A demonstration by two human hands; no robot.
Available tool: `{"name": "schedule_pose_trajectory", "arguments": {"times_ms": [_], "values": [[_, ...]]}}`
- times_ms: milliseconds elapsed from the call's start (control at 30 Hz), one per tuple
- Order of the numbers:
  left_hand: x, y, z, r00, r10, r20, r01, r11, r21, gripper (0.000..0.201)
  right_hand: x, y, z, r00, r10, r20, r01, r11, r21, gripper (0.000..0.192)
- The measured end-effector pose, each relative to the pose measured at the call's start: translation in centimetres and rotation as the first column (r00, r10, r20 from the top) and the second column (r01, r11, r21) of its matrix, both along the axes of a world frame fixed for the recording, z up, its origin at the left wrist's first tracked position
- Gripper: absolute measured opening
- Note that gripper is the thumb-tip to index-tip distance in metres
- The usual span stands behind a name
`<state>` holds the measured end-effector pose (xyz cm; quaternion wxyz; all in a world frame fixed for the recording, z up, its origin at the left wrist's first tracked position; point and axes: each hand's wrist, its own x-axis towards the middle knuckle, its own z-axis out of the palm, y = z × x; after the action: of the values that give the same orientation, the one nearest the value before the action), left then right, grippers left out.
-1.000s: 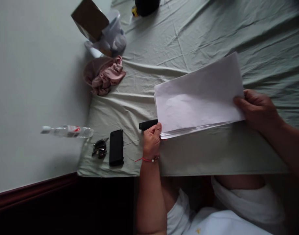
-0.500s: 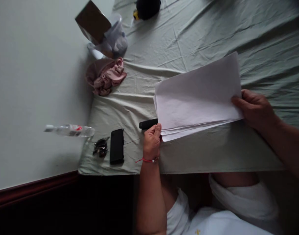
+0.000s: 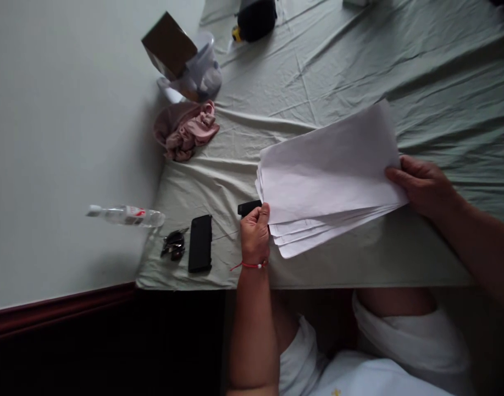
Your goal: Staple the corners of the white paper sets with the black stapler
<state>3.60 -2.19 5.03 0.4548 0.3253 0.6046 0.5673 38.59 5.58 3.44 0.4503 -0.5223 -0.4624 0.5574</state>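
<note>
The sheets [image 3: 330, 170] are plain white paper, matt and smooth, fanned at their lower edges. Under them the sheet [image 3: 317, 66] is pale green cloth, matt and creased. The phone [image 3: 200, 243] is black and slightly glossy; the keys [image 3: 173, 245] look like dark metal. The bottle [image 3: 126, 215] is clear, shiny plastic. The rag [image 3: 189, 132] is soft pink cloth, and the box [image 3: 169, 45] is brown, matt cardboard.

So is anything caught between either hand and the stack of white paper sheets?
Nothing visible. The left hand pinches the stack of white paper sheets at its near left corner; the right hand grips the right edge directly.
</note>
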Motion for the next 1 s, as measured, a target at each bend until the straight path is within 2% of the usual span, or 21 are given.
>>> {"name": "schedule_pose_trajectory", "arguments": {"times_ms": [167, 400, 467, 533, 633, 833, 1000], "values": [[0.8, 0.1, 1.1, 0.995, -0.075, 0.064, 0.075, 0.997, 0.018, 0.039, -0.1, 0.2, 0.1, 0.998, -0.015, -0.056, 0.016, 1.000, 0.016, 0.044], [0.8, -0.6, 2.2, 0.949, -0.272, 0.157, 0.285, 0.957, -0.060, 0.053, 0.3, 0.6, -0.7, 0.992, -0.079, -0.102, 0.085, 0.995, 0.058, 0.044], [0.3, -0.8, 2.2, 0.946, -0.300, 0.123, 0.312, 0.945, -0.094, 0.047, 0.4, 0.7, -1.1, 0.990, -0.097, -0.104, 0.106, 0.991, 0.084, 0.043], [-0.2, -0.9, 2.0, 0.957, -0.284, 0.057, 0.289, 0.948, -0.135, 0.041, 0.4, 0.8, -1.3, 0.990, -0.099, -0.103, 0.110, 0.988, 0.107, 0.043], [-0.6, -0.9, 1.7, 0.972, -0.234, 0.002, 0.232, 0.962, -0.148, 0.047, 0.1, 0.7, -1.3, 0.992, -0.069, -0.102, 0.081, 0.989, 0.127, 0.045], [-0.8, -0.8, 1.4, 0.976, -0.214, 0.040, 0.217, 0.966, -0.141, 0.052, -0.2, 0.4, -0.8, 0.994, -0.038, -0.103, 0.052, 0.989, 0.138, 0.049], [-1.9, -0.3, 1.9, 0.988, -0.100, 0.121, 0.111, 0.989, -0.093, 0.064, 0.0, 0.8, -1.1, 0.995, -0.031, -0.099, 0.048, 0.984, 0.170, 0.058]]}}
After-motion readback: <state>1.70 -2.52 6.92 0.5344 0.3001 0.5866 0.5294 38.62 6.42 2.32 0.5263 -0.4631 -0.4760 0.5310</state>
